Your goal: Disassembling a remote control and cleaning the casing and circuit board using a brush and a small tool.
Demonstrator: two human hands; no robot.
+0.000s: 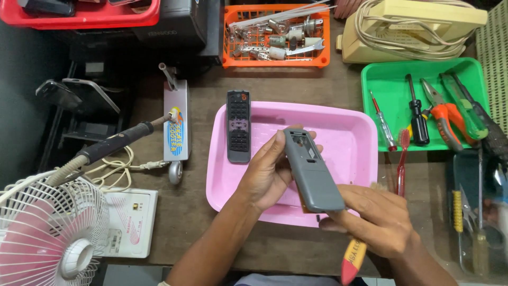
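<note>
Head view, frame centre: left hand (267,177) is gripping a grey remote casing (313,172) over the pink tray (349,132); right hand (378,220) is steadying its lower end, clutching a red-handled brush (353,257). Black remote (238,126) is lying on the tray's left rim.

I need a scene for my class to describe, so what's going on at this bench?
A person holds a grey remote-control back shell over a pink tray. The left hand grips its upper part; the right hand steadies the lower end while also holding a brush with a red and yellow handle. The remote's black keypad front lies on the tray's left rim. Screwdrivers and pliers sit in a green tray.
</note>
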